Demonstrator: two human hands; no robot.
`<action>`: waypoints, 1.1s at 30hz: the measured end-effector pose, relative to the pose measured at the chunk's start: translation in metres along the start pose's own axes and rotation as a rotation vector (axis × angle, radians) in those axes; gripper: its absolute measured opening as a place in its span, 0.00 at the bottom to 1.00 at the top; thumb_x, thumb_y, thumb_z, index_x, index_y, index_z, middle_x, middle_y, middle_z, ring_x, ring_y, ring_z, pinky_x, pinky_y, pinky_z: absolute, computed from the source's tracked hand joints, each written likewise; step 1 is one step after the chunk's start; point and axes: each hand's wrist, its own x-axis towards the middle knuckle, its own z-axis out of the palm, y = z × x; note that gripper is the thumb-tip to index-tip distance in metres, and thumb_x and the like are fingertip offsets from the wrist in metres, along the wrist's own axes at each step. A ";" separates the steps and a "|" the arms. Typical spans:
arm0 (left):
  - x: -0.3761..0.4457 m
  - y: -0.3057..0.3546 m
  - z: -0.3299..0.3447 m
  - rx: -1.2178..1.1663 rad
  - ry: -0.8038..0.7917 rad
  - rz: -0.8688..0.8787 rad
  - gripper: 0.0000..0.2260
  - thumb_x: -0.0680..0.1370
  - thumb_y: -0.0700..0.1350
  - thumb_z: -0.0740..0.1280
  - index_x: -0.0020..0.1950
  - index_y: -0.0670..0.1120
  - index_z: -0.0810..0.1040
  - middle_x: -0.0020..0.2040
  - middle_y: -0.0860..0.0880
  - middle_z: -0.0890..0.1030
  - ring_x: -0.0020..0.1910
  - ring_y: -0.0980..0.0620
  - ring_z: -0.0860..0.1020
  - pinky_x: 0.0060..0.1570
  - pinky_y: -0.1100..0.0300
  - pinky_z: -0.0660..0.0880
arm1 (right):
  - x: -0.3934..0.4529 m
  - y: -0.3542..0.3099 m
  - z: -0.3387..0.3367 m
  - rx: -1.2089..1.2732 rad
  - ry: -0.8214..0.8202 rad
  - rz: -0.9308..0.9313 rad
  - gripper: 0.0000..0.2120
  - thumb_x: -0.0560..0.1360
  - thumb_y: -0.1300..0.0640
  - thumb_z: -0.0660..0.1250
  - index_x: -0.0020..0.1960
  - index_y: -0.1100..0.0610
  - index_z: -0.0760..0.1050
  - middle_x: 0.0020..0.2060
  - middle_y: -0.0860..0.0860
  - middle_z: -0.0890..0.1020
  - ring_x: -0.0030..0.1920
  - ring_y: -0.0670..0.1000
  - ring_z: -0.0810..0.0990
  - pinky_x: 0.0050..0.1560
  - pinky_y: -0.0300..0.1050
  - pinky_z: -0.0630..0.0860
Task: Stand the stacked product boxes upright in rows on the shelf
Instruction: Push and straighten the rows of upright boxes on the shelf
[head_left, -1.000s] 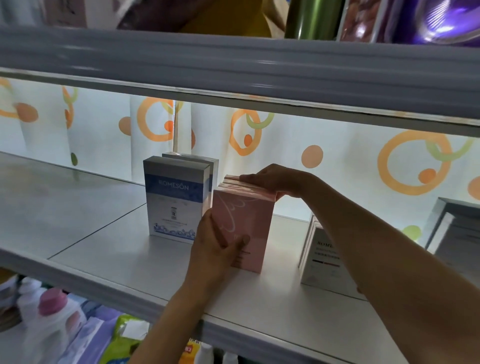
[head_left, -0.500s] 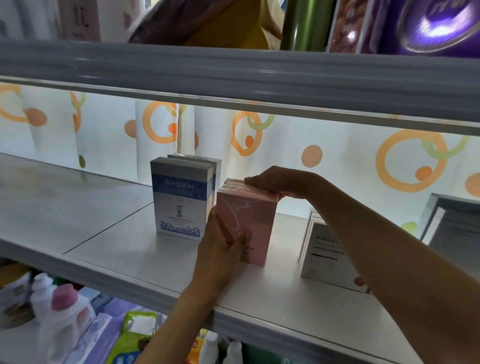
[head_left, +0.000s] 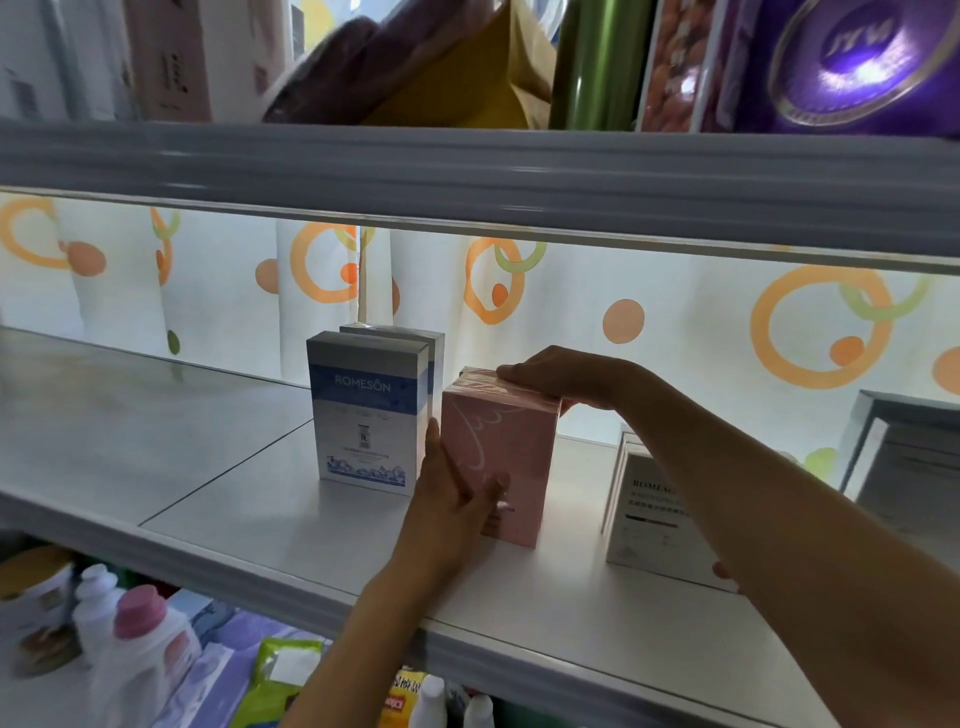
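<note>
Pink and wrapped in glossy film, a product box (head_left: 501, 457) is seen in the head view standing upright on the white shelf (head_left: 249, 499), with a second pink box (head_left: 480, 372) just behind it, only its top edge visible. The front box is gripped low on its left side by the left hand (head_left: 457, 499), the thumb laid across the front face and the fingers wrapped round the left edge. Its top is covered by the right hand (head_left: 558, 375), fingers stretched flat over the upper face and the thumb curled down the right side — so the box is held between both hands.

Just to the left, touching or nearly so, a blue-and-white box (head_left: 366, 410) printed ROMESON is stood upright, and another of the same kind (head_left: 415, 338) is lined up behind it. To the right, well apart from the pink pair, a white box (head_left: 649, 509) is partly hidden by the right forearm; it seems to lean back slightly, though the wide-angle lens makes this uncertain. A grey-edged carton (head_left: 904, 457) is cut off at the right border.

Behind the shelf a white curtain (head_left: 623, 312) with orange rings is lit from the back. On the shelf below, a pink-capped bottle (head_left: 143, 644) and a green packet (head_left: 280, 670) are seen — both blurred.
</note>
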 end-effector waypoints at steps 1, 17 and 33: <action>-0.001 0.002 -0.001 -0.036 -0.016 -0.014 0.36 0.71 0.65 0.65 0.73 0.58 0.52 0.64 0.59 0.71 0.58 0.57 0.75 0.54 0.64 0.74 | 0.001 0.000 0.000 -0.023 0.015 -0.002 0.25 0.79 0.39 0.60 0.55 0.63 0.78 0.48 0.56 0.81 0.41 0.51 0.80 0.37 0.41 0.75; 0.000 0.002 -0.004 -0.151 -0.050 -0.055 0.25 0.75 0.64 0.59 0.69 0.56 0.60 0.59 0.56 0.76 0.53 0.55 0.79 0.51 0.64 0.77 | 0.007 -0.005 0.006 -0.060 0.124 -0.143 0.24 0.80 0.48 0.64 0.49 0.73 0.77 0.28 0.53 0.70 0.31 0.48 0.71 0.34 0.36 0.66; -0.013 0.008 -0.007 0.060 0.131 -0.049 0.29 0.74 0.69 0.54 0.71 0.56 0.61 0.69 0.55 0.71 0.64 0.52 0.73 0.64 0.51 0.70 | -0.001 -0.013 0.005 -0.046 0.185 -0.181 0.23 0.80 0.49 0.64 0.48 0.72 0.77 0.36 0.59 0.75 0.36 0.54 0.75 0.36 0.39 0.68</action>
